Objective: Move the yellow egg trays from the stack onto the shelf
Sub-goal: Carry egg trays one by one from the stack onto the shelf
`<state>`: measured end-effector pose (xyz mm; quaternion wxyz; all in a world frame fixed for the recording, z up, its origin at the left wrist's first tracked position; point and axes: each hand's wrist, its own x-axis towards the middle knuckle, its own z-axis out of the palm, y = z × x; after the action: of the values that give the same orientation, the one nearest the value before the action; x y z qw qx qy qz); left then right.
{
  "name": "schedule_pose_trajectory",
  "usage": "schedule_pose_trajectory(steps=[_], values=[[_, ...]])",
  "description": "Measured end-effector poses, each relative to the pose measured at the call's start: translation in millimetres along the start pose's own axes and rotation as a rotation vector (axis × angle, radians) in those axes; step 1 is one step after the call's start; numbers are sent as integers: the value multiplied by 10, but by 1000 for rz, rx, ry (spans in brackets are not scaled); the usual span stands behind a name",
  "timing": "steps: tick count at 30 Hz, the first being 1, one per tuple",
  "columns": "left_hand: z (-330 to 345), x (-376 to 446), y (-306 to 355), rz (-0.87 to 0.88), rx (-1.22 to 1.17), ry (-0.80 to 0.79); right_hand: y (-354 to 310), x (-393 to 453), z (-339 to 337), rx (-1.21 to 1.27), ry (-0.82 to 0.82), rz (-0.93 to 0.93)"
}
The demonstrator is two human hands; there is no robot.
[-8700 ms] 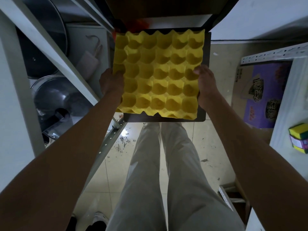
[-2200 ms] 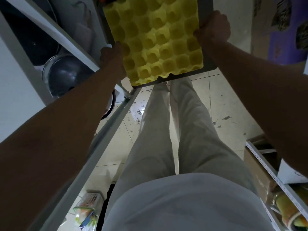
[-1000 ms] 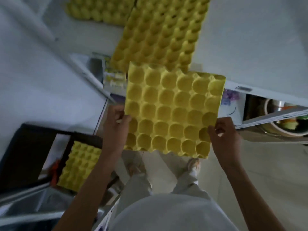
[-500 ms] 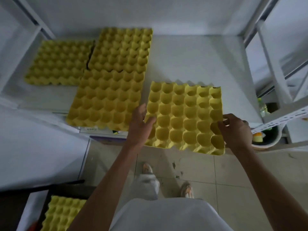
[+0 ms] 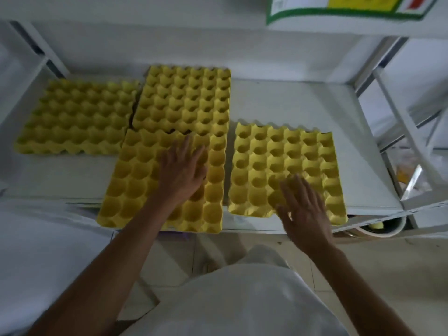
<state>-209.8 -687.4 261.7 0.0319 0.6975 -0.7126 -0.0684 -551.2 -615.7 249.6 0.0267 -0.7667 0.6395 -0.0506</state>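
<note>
While 4 trays (image 5: 283, 166) fill shelf (image 5: 291, 103) | hands (image 5: 181, 170) spread flat | back-right corner bare

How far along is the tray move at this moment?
Done: four yellow egg trays lie on the white shelf, the newest at the right. In hand: nothing; the left hand lies open on the front middle tray, and the right hand is open over the newest tray's front edge. Left: unknown, since the stack is out of view.
</note>
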Motion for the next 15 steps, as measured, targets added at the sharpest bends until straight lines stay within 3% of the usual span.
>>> schedule_pose_trajectory(steps=[6, 11, 15], values=[[189, 60, -135, 11, 20, 26, 125, 1122, 146, -23, 5, 42], [180, 63, -140, 8, 11, 26, 146, 2257, 20, -25, -151, -6], [240, 68, -144, 5, 14, 49, 160, 2642, -87, -48, -247, -26]])
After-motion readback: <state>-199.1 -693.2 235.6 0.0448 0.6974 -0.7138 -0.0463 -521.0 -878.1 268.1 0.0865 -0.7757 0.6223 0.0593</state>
